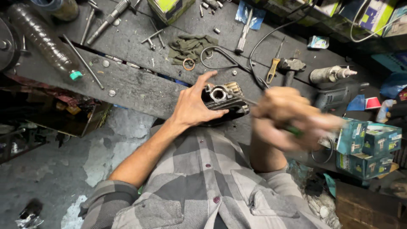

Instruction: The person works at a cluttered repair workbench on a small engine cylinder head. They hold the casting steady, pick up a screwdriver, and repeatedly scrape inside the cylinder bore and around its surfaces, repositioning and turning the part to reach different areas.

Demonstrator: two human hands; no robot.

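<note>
My left hand (pixel 193 106) is spread wide, palm and fingers pressed against the near side of a dark metal engine part (pixel 224 99) that sits at the front edge of the workbench (pixel 135 85). The thumb reaches up over its top, beside a round open bore and some brass-coloured fins. My right hand (pixel 292 118) is a blur of motion just to the right of the part; it looks closed around a green-handled tool (pixel 294 129), whose thin metal shaft runs toward the part, though the blur keeps me from telling the grip exactly.

Just behind the part, a black cable (pixel 254 55) loops across the bench, with a yellow-handled screwdriver (pixel 273 70) and a hammer head (pixel 291 65) beside it. Farther left lie an olive rag (pixel 190 46) with a copper-coloured ring (pixel 189 64) at its edge, loose bolts and washers, and a long thin rod (pixel 82 61). A plastic bottle with a green cap (pixel 42 40) lies on its side at the far left. To the right, a grey power drill (pixel 339 95) rests near stacked teal cardboard boxes (pixel 366 146). My grey checked shirt (pixel 203 182) fills the lower frame.
</note>
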